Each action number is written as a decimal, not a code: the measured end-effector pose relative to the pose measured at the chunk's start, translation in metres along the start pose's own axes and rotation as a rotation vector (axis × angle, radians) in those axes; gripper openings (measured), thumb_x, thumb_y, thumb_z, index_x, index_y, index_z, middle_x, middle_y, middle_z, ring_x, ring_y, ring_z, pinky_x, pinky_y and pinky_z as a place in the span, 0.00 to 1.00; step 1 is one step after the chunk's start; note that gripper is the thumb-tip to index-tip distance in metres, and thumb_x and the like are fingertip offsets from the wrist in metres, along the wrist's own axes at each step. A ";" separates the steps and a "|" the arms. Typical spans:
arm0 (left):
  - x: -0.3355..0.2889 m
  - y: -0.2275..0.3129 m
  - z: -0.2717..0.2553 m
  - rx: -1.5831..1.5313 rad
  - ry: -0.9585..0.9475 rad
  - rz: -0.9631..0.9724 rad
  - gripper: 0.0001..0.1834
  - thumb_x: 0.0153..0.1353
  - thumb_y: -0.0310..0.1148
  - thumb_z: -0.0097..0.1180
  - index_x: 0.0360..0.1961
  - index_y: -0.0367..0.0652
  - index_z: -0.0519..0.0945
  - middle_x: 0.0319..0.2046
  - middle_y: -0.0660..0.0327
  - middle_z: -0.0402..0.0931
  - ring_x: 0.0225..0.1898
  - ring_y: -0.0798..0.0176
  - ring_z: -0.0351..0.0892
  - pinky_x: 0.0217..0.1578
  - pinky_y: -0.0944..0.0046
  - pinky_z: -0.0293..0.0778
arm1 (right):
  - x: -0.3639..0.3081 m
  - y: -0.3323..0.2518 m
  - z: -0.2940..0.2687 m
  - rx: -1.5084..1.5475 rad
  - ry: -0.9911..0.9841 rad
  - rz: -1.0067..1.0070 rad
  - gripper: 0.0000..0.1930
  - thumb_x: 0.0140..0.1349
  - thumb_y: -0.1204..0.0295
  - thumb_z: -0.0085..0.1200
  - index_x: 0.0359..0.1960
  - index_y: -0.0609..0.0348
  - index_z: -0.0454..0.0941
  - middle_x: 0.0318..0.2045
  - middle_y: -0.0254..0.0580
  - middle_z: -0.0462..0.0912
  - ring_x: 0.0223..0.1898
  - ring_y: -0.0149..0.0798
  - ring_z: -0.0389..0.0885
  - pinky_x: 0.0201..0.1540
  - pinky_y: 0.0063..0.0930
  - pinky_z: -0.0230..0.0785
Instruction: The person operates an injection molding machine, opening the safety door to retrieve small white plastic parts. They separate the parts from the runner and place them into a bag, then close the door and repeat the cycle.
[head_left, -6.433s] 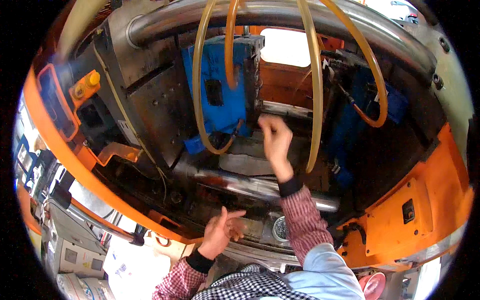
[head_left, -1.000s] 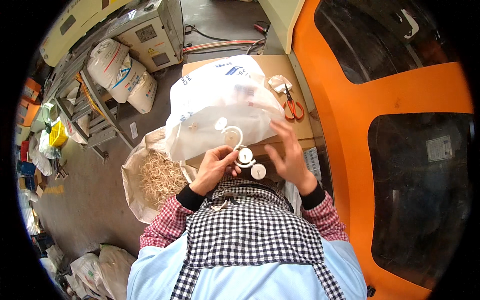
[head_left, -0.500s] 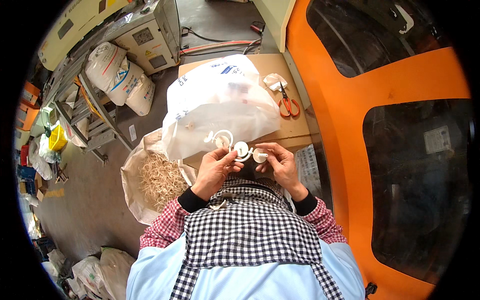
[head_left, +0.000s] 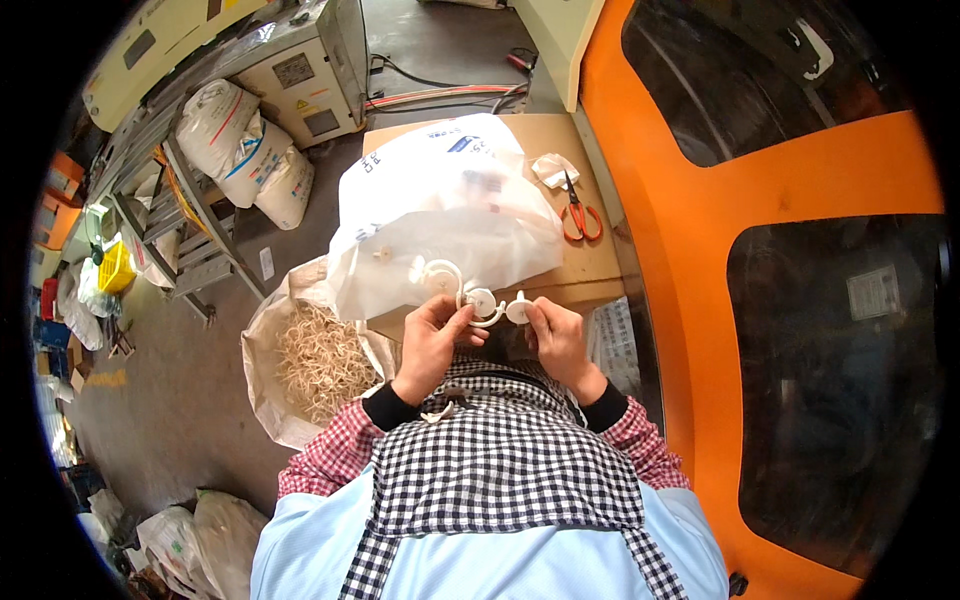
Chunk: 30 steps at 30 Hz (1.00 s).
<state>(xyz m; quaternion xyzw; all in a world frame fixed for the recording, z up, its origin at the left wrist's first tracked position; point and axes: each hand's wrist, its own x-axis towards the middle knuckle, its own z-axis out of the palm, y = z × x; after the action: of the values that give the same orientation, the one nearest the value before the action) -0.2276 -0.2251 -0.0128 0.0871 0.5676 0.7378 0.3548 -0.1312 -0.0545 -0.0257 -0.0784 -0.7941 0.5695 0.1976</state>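
Note:
My left hand (head_left: 437, 340) is closed in a pinch on a white moulded plastic runner (head_left: 481, 302), a curved strip with round discs on it. Its upper curve sticks out beyond my fingertips, over the edge of a white plastic bag (head_left: 440, 230). To the right, my right hand (head_left: 562, 340) has its fingers curled in and pinches a white plastic disc (head_left: 517, 308) with a short stem. That disc sits beside the end of the runner; whether the two are still joined I cannot tell. A small off-white scrap (head_left: 437, 413) lies on my checked apron.
The bag rests on a cardboard box (head_left: 590, 270), with red-handled scissors (head_left: 580, 222) and a crumpled white wrapper (head_left: 553, 170). An open sack (head_left: 322, 362) of thin beige scraps stands at the left. An orange machine (head_left: 690, 300) walls the right side; a metal ladder (head_left: 200, 245) stands far left.
My right fingers have curled in from a more stretched-out pose and now pinch the disc at its right side. My left hand keeps its hold on the runner. The view has shifted slightly.

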 end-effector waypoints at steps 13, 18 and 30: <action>0.005 -0.007 -0.045 0.051 0.250 0.230 0.06 0.63 0.29 0.50 0.35 0.36 0.74 0.24 0.64 0.75 0.22 0.73 0.74 0.22 0.76 0.69 | 0.104 0.088 0.061 0.185 -0.167 0.415 0.20 0.63 0.60 0.48 0.41 0.71 0.73 0.32 0.48 0.81 0.29 0.36 0.80 0.32 0.27 0.73; -0.007 -0.008 -0.043 0.131 0.219 0.226 0.07 0.62 0.30 0.51 0.35 0.37 0.75 0.24 0.65 0.75 0.21 0.75 0.73 0.22 0.77 0.68 | 0.064 0.002 0.059 0.302 -0.487 0.037 0.15 0.63 0.69 0.49 0.47 0.67 0.72 0.39 0.45 0.79 0.40 0.35 0.78 0.40 0.25 0.71; -0.017 0.003 -0.042 0.027 -0.033 -0.005 0.10 0.64 0.32 0.48 0.37 0.36 0.76 0.23 0.65 0.75 0.19 0.77 0.70 0.19 0.80 0.66 | 0.057 -0.038 0.033 -0.056 -0.596 -0.322 0.11 0.58 0.73 0.53 0.42 0.60 0.72 0.26 0.44 0.76 0.29 0.41 0.79 0.32 0.28 0.70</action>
<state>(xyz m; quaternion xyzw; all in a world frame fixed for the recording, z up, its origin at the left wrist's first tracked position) -0.2390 -0.2682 -0.0196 0.1027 0.5717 0.7277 0.3648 -0.1923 -0.0765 0.0132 0.2125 -0.8344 0.5068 0.0418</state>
